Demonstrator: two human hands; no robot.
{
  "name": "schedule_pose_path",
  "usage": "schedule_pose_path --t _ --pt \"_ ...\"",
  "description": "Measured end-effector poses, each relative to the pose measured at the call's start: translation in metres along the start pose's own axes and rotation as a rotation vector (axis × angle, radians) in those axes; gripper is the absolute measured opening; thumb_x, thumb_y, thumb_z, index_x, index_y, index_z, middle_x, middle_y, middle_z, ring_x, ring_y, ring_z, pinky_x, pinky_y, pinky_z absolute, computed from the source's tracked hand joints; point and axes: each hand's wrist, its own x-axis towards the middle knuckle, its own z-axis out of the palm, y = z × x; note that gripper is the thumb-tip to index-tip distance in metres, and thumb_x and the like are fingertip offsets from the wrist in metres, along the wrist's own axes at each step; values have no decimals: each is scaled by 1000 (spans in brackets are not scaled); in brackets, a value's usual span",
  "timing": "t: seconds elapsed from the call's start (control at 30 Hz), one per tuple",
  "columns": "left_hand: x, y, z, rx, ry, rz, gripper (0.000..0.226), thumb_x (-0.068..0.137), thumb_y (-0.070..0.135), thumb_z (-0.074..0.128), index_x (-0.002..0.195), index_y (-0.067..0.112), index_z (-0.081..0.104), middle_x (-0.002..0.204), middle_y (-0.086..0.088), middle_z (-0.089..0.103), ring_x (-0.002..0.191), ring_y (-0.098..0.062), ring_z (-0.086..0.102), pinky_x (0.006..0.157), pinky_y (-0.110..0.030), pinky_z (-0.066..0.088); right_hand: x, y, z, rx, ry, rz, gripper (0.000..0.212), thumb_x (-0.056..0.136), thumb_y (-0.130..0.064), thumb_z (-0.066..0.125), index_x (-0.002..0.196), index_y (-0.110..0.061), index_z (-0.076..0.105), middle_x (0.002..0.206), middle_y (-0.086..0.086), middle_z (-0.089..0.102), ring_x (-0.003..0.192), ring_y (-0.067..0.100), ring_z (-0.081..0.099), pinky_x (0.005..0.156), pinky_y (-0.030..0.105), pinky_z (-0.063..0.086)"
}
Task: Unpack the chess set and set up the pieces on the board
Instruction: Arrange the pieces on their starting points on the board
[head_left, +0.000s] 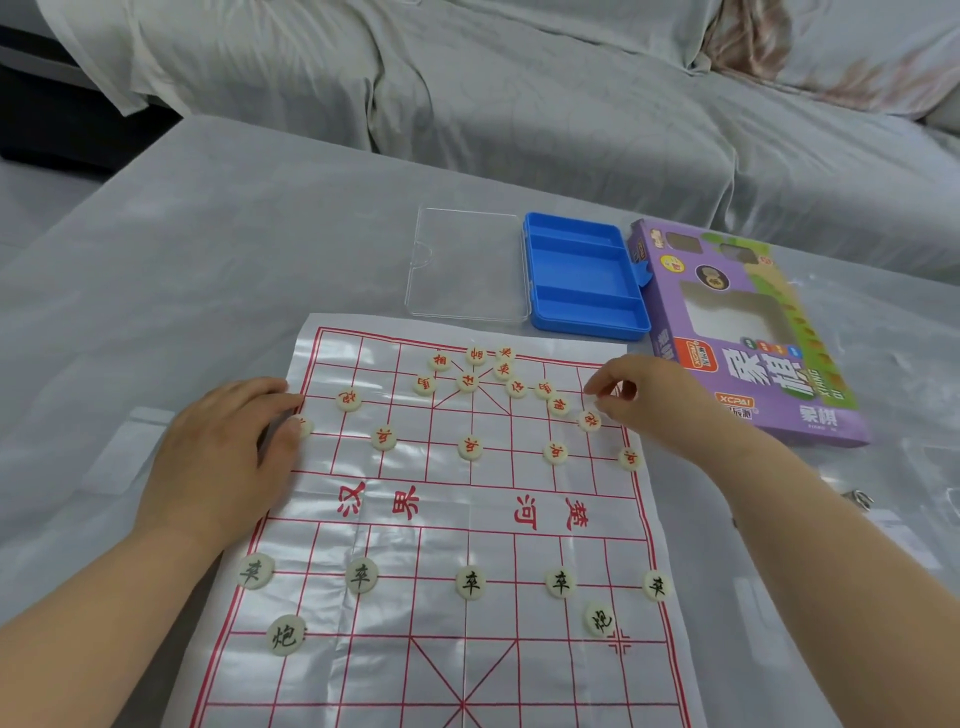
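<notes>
Red pieces sit bunched at the far middle of the board, with five red soldiers spaced along their row, and black soldiers with two cannons lined up on my near side. My left hand lies flat over the sheet's left edge, thumb touching the end soldier. I'd say it's pinning the thin sheet so nothing slides. My right hand hovers by the far right corner, fingertips drawn together just beside a red cannon. Whether they hold a piece, I cannot tell. Beyond the board lie the clear lid, blue tray and purple box.
</notes>
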Motion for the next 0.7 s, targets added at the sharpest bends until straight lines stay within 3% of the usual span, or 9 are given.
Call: schedule_pose_path --t 0.13,0.27,0.53,0.7 --pt "0 0 0 5 1 3 63 79 43 26 97 0 69 106 -16 66 96 -40 59 83 -50 44 4 -5 7 -21 21 -21 30 88 -27 57 116 -16 58 121 2 56 94 10 46 91 21 40" --pt "0 0 0 3 -4 -12 64 79 44 26 98 0 68 108 -16 65 97 -41 58 84 -52 43 8 -11 16 -83 30 -9 39 85 -35 59 120 -19 55 124 1 53 108 15 48 97 25 39" --pt "0 0 1 8 -20 -16 67 78 46 25 101 0 67 110 -17 64 100 -41 56 86 -54 41 5 3 17 -51 -16 47 33 85 -28 61 116 -17 57 119 2 55 92 11 47 92 22 42" --pt "0 1 0 18 -27 -29 69 77 49 23 104 2 67 114 -16 63 104 -40 55 89 -52 40 7 1 20 -60 -8 28 28 88 -23 58 115 -18 59 122 2 55 93 11 46 95 22 40"
